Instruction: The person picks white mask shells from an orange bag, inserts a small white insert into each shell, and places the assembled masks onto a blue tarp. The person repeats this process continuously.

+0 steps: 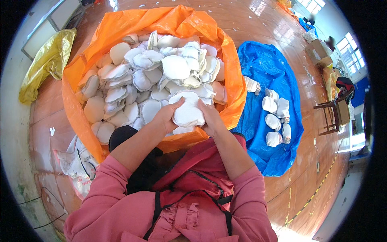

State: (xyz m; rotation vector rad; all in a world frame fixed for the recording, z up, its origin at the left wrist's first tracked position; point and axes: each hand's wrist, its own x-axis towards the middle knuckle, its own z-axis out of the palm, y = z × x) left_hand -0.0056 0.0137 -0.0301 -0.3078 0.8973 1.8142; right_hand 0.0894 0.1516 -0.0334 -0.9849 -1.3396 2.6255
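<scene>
Both of my hands grip a thick white rounded fabric pad (188, 113), perhaps a small stack of them, at the near edge of a big orange sack. My left hand (167, 116) holds its left side with the thumb on top. On the right side my right hand (209, 117) does the same, its other fingers tucked underneath. Beyond the hands, the open orange sack (161, 18) is heaped with similar white pads (176, 67), many in loose stacks lying at all angles.
To the right, a blue plastic sheet or sack (258, 159) carries several white bundles (283, 108). A yellow sack (47, 64) lies at the left wall, and a white printed sack (72, 157) sits nearer. A wooden chair (333, 109) and a cardboard box (318, 53) stand far right.
</scene>
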